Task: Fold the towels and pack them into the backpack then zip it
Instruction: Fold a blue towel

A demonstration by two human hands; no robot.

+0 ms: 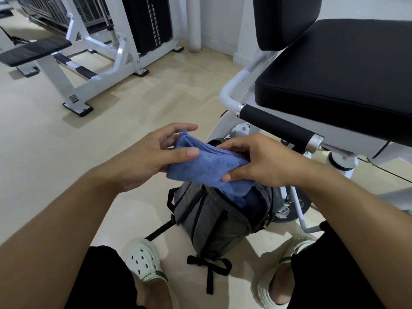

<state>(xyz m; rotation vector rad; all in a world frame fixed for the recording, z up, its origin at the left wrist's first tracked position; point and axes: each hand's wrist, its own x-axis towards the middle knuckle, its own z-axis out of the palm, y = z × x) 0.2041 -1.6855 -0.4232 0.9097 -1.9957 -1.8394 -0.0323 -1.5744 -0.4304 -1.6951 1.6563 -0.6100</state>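
Note:
A folded blue towel is held above the open mouth of a grey backpack that stands on the floor between my feet. My left hand pinches the towel's left end between thumb and fingers. My right hand grips its right end, thumb underneath, fingers over the top. More blue cloth shows inside the backpack's open top compartment. The towel's lower right corner dips into the opening.
A gym machine with a black padded seat and a black foam handle stands close on the right, its base just behind the backpack. A white weight machine is at the back left. Backpack straps trail on the beige floor near my white clogs.

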